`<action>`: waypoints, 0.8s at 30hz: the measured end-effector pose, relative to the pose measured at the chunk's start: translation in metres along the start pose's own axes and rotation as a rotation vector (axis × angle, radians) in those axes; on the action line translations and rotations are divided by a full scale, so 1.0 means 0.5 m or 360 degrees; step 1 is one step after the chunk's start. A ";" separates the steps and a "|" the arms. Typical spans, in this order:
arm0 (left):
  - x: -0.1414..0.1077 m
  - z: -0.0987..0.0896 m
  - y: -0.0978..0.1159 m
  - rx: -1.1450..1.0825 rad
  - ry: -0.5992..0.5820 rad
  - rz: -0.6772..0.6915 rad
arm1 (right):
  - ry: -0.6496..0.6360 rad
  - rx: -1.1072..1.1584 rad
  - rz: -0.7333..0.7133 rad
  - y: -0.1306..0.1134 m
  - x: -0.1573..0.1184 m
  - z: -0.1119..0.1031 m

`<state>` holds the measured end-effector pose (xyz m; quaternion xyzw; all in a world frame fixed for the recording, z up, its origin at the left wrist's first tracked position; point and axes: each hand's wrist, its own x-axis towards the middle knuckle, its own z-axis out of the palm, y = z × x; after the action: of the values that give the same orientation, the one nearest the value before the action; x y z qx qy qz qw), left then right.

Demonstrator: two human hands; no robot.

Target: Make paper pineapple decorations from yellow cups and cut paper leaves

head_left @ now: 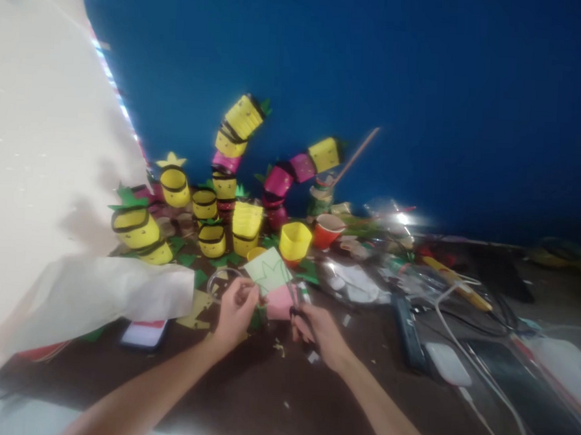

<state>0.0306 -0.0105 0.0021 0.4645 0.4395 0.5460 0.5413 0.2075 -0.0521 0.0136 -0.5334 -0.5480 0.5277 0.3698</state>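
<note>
- Pale green paper square with a spiky leaf outline drawn on it [267, 268] sits between the two hands, over the dark brown table [252, 391], overlapping a pink paper piece [280, 302].
- Left hand [237, 311]: fingertips pinched together at the papers' near-left edge, too blurry to tell which sheet they've got.
- Right hand [318, 326]: curled around dark-handled metal scissors [295, 312], blades pointing up alongside the papers.
- Clear round tape roll [215, 283] just beside the left hand.
- Yellow open-topped paper cup [295, 242] and red paper cup [327, 231] behind.
</note>
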 end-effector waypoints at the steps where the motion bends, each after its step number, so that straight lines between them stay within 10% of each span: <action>1: -0.003 0.002 0.004 0.0003 -0.0023 -0.0004 | -0.0013 -0.0020 -0.0011 -0.002 0.000 0.000; 24: -0.011 0.000 0.010 0.0131 -0.0077 0.0060 | -0.0047 0.0023 0.0021 -0.007 0.001 0.002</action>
<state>0.0296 -0.0160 0.0067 0.5077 0.4394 0.5262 0.5218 0.2057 -0.0515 0.0167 -0.5264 -0.5462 0.5418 0.3619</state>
